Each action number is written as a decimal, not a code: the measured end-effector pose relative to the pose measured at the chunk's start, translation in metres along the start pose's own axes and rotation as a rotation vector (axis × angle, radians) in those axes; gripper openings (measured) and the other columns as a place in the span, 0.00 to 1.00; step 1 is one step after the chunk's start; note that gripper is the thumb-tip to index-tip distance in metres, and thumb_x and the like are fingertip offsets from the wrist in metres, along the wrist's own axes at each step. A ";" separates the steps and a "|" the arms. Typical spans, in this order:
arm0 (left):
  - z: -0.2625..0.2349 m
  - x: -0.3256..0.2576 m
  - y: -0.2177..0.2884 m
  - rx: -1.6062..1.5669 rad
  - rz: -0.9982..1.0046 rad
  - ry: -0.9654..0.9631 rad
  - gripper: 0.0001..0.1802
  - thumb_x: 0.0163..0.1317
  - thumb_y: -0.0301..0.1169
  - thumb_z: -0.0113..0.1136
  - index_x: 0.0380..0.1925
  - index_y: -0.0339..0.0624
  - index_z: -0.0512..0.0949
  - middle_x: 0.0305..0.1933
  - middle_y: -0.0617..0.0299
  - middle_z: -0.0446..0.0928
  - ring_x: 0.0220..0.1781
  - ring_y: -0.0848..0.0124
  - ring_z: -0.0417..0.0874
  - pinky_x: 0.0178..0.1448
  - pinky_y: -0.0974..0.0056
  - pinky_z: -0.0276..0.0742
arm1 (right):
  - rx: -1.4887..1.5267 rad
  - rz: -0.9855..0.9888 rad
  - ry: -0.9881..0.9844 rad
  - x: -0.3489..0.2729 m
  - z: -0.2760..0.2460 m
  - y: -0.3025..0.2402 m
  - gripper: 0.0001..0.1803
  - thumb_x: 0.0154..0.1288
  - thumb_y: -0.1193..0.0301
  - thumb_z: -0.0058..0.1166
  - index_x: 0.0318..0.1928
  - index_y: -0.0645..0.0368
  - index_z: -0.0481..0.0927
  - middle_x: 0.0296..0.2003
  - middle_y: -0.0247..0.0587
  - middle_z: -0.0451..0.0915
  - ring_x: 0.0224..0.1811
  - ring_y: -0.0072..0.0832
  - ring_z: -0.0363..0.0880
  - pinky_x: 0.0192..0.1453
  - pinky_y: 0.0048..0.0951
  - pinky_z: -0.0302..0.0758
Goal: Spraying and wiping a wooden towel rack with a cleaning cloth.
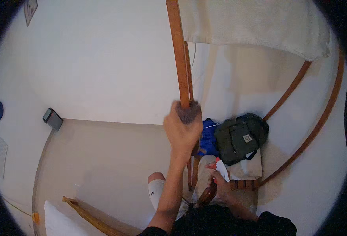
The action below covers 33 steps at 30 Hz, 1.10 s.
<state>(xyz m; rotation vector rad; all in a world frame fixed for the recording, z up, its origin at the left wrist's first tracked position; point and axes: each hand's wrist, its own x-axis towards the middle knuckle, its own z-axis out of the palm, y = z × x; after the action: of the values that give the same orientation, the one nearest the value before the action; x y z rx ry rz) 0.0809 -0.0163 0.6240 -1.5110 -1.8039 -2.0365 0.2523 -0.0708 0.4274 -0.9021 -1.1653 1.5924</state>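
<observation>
My left hand [183,131] is raised in front of me, closed around a dark grey-brown cloth [188,113]. That cloth is pressed around the lower part of an upright reddish-brown wooden post [177,51]. Lower down and to the right, close to my body, my right hand [222,187] grips a spray bottle [208,194]. Its body looks brown, and its trigger head is white and red. The fingers of my right hand are partly hidden by the bottle. Slight blur covers my left hand.
A cream cloth [252,23] hangs beside the post. A dark green backpack [240,137] and a blue bag [209,137] rest on a slatted wooden seat [244,184]. Curved wooden bars [319,126] stand at right. A grey box [53,119] sits by the wall corner at left.
</observation>
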 end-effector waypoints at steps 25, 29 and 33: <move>0.022 -0.035 -0.037 -0.179 -0.169 -0.021 0.12 0.57 0.26 0.70 0.37 0.35 0.77 0.28 0.55 0.81 0.32 0.74 0.81 0.42 0.66 0.77 | -0.009 0.150 0.075 0.002 -0.018 -0.022 0.13 0.68 0.68 0.52 0.49 0.60 0.76 0.40 0.42 0.81 0.25 0.24 0.76 0.30 0.29 0.75; 0.026 -0.119 -0.111 -0.172 -0.261 -0.026 0.12 0.56 0.27 0.71 0.35 0.36 0.77 0.25 0.58 0.78 0.30 0.77 0.78 0.38 0.67 0.76 | 0.058 0.064 0.034 0.008 -0.016 0.008 0.16 0.68 0.67 0.58 0.52 0.61 0.77 0.44 0.40 0.84 0.27 0.20 0.77 0.27 0.25 0.75; 0.023 -0.137 -0.132 -0.192 -0.310 -0.099 0.12 0.56 0.28 0.71 0.35 0.36 0.77 0.25 0.58 0.79 0.28 0.76 0.78 0.36 0.66 0.76 | 0.103 0.157 -0.013 0.002 0.004 -0.010 0.16 0.68 0.69 0.57 0.53 0.61 0.77 0.45 0.40 0.83 0.32 0.20 0.78 0.34 0.27 0.77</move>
<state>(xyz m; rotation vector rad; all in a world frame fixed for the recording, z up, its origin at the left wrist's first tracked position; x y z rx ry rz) 0.0907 -0.0294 0.4328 -1.4788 -2.0453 -2.3743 0.2509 -0.0692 0.4376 -0.9359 -1.0325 1.7701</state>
